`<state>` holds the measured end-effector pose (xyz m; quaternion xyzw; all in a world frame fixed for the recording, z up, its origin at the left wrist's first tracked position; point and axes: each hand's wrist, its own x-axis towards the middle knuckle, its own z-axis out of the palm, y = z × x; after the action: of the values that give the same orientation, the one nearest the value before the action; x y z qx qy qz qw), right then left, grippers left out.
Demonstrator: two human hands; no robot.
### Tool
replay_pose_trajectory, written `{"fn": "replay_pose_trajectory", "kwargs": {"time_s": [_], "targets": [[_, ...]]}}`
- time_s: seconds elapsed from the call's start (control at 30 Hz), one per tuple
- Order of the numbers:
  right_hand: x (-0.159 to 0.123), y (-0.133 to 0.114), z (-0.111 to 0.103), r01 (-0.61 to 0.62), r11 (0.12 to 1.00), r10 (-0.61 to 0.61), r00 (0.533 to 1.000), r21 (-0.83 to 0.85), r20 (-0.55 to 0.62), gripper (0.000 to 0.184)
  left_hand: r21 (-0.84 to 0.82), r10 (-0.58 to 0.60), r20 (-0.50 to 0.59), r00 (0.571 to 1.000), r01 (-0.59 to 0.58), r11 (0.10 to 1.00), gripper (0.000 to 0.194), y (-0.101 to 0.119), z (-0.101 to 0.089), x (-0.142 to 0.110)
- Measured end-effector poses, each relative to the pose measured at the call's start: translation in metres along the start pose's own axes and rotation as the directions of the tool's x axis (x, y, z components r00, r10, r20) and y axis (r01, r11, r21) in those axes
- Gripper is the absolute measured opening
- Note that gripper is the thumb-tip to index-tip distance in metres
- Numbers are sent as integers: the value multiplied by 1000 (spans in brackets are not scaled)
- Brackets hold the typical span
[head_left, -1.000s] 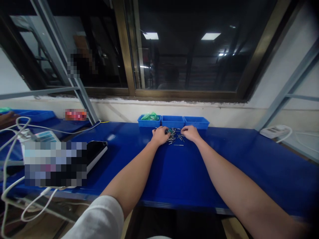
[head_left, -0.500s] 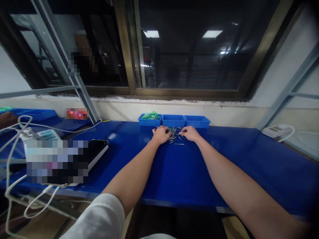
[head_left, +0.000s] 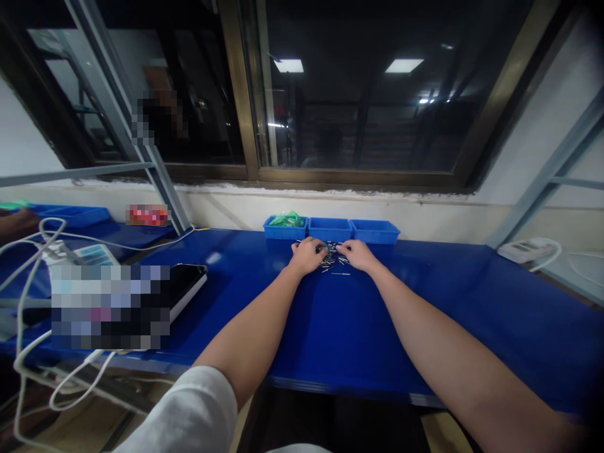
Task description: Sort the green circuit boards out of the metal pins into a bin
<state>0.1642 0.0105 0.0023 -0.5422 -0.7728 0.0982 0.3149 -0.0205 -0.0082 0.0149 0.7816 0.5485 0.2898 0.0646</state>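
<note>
A loose pile of slim metal pins (head_left: 326, 262), looking like blind rivets, lies on the blue table (head_left: 321, 327). My left hand (head_left: 307, 255) is at the left side of the pile, its fingers curled closed around something too small to make out. From the right, my right hand (head_left: 357, 255) reaches in with thumb and fingers pinched together at the pile's edge; what they hold is hidden. One single pin (head_left: 340, 274) lies apart, nearer to me.
Three joined blue bins (head_left: 329, 228) stand behind the pile; the left one holds a green plastic bag (head_left: 287, 219). A phone (head_left: 189, 275) on a white box and white cables (head_left: 21, 314) are at left. A white power strip (head_left: 528, 248) lies far right. Another person's hand (head_left: 19, 225) shows at the left edge.
My right hand has moved slightly left, closer to the pile and my left hand. The left hand stays nearly in place. The view has shifted a little.
</note>
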Motion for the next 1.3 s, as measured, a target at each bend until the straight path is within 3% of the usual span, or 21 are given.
{"fn": "replay_pose_trajectory", "kwargs": {"time_s": [0.23,0.33,0.83,1.03,1.17,1.3], "targets": [[-1,-15,-1,110,994,-110,987,-3,-117,43,-56,208,-28,978,-210,976,28,6,-3,-3],[-2,-21,-2,121,993,-119,985,12,-124,48,-80,246,-35,969,-248,965,23,5,-2,-2],[-4,-26,-2,32,993,-18,993,116,-115,51,-132,246,-57,967,-252,959,21,5,-4,0],[-2,-22,0,57,985,-40,994,163,-103,36,-136,221,-61,973,-228,964,25,2,-4,1],[-2,-22,1,47,985,-33,996,167,-84,38,-116,205,-42,978,-208,971,32,2,-4,1],[-1,-23,2,33,908,10,995,417,-99,30,-59,152,-37,988,-154,986,36,3,-5,0]]}}
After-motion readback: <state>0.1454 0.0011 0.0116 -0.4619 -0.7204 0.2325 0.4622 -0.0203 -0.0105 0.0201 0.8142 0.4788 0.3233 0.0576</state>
